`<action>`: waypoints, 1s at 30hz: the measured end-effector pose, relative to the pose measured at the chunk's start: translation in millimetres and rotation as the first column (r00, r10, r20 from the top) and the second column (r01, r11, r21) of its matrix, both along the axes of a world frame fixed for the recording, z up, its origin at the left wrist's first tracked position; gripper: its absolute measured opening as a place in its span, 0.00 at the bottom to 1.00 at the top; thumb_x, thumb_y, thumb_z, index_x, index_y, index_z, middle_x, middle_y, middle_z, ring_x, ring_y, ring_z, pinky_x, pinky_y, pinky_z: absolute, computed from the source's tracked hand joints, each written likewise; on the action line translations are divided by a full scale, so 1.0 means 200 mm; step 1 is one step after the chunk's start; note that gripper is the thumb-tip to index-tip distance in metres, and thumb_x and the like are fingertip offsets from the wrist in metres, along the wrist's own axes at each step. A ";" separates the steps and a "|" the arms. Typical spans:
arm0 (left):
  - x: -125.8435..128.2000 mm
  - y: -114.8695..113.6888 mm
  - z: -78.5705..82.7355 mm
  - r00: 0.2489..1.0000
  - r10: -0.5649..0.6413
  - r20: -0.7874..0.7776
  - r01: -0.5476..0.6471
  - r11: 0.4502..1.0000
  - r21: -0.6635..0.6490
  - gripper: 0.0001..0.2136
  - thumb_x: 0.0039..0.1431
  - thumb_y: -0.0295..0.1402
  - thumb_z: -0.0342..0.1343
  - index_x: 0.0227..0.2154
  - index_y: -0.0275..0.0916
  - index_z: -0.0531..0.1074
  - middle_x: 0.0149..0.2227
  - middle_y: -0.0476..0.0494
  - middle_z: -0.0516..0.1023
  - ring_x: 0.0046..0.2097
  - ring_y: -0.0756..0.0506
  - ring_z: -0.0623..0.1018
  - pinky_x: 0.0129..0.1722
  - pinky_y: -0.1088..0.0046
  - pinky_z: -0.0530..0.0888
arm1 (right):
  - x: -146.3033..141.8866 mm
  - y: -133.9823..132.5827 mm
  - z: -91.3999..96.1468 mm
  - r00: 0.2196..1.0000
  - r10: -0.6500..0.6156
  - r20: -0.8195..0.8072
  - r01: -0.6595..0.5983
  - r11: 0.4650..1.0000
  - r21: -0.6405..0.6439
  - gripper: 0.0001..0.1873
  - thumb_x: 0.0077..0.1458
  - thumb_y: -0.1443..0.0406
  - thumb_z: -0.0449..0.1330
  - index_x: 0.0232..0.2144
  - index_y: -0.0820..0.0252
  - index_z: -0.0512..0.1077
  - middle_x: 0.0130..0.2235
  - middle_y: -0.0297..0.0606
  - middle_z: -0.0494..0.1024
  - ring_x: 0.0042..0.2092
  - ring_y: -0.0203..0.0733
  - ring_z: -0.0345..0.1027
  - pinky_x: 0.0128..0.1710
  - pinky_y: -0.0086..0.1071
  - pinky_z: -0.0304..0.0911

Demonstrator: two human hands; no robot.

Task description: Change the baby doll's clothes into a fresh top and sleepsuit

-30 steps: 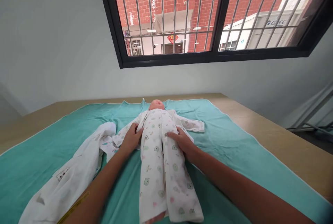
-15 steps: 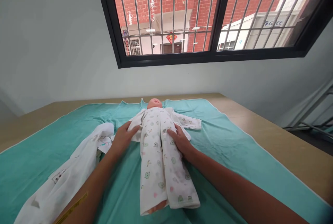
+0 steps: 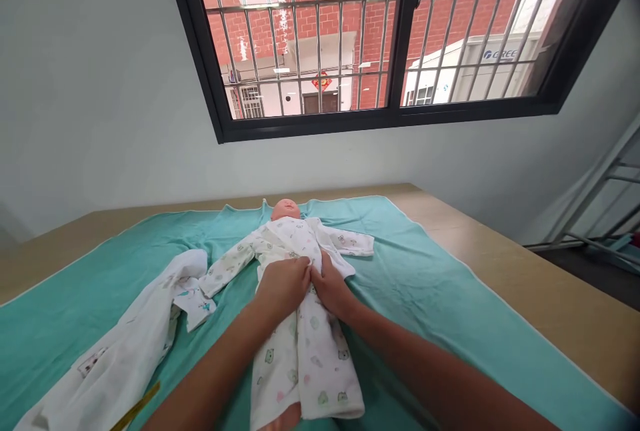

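Observation:
A baby doll lies on its back on a teal cloth (image 3: 400, 311), its pink head (image 3: 286, 209) toward the wall. It wears white baby clothes (image 3: 325, 364) printed with small animals, the sleeves spread out to both sides. At the waist my left hand (image 3: 286, 286) is closed on the fabric, knuckles up. My right hand (image 3: 331, 287) pinches the fabric right beside it, and the two hands touch. The exact edge they grip is hidden by the fingers. Part of a foot (image 3: 285, 417) shows below the left trouser leg.
A crumpled white garment (image 3: 127, 337) lies left of the doll, near the left forearm. The cloth covers a wooden table (image 3: 480, 244) set against a wall. Above is a barred window (image 3: 310, 44); a metal frame (image 3: 590, 197) stands at the right.
My left hand has moved from the doll's side to the middle of the waist, meeting the right hand. Both have closed on the clothes. The left sleeve now lies stretched outward.

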State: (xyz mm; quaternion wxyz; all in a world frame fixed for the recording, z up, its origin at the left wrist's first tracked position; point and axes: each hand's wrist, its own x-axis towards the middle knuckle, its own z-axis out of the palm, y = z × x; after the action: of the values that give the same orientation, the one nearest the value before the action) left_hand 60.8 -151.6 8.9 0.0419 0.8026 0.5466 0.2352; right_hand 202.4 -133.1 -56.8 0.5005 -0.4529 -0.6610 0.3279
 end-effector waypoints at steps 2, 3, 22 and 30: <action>0.04 0.01 -0.01 1.000 0.013 -0.006 -0.013 1.000 -0.016 0.13 0.60 0.37 0.48 0.28 0.43 0.76 0.31 0.43 0.81 0.34 0.41 0.77 0.35 0.67 0.66 | 0.02 0.00 0.01 0.997 -0.003 0.077 0.000 0.999 0.044 0.19 0.61 0.58 0.50 0.52 0.58 0.64 0.50 0.42 0.72 0.51 0.44 0.64 0.52 0.37 0.57; 0.03 0.02 -0.01 0.998 0.023 0.064 -0.022 1.000 -0.021 0.13 0.61 0.38 0.47 0.28 0.43 0.76 0.32 0.44 0.81 0.35 0.42 0.77 0.35 0.67 0.67 | 0.05 0.01 0.02 0.990 -0.018 0.140 0.009 0.998 0.064 0.17 0.62 0.56 0.50 0.48 0.58 0.66 0.46 0.41 0.74 0.47 0.44 0.66 0.49 0.36 0.58; 0.18 0.29 -0.02 0.967 -0.055 -0.250 0.096 0.983 0.156 0.13 0.63 0.33 0.43 0.42 0.42 0.73 0.51 0.41 0.75 0.59 0.39 0.66 0.62 0.53 0.53 | 0.32 0.17 0.07 0.985 0.043 0.166 -0.019 0.990 -0.143 0.07 0.42 0.64 0.58 0.20 0.59 0.63 0.22 0.29 0.63 0.28 0.35 0.57 0.29 0.29 0.51; 0.20 0.28 -0.09 0.988 -0.045 -0.145 0.070 0.983 0.172 0.13 0.61 0.31 0.47 0.44 0.44 0.74 0.52 0.40 0.75 0.61 0.38 0.64 0.64 0.50 0.48 | 0.22 0.04 0.31 0.953 0.124 -0.276 -0.088 0.986 0.139 0.09 0.44 0.67 0.55 0.20 0.58 0.56 0.24 0.27 0.57 0.29 0.34 0.52 0.31 0.29 0.53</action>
State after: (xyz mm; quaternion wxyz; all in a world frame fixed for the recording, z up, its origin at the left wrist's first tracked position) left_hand 100.9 -94.9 -8.7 -0.0612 0.8333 0.5015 0.2244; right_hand 245.9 -125.0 5.3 0.5991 -0.3325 -0.6251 0.3739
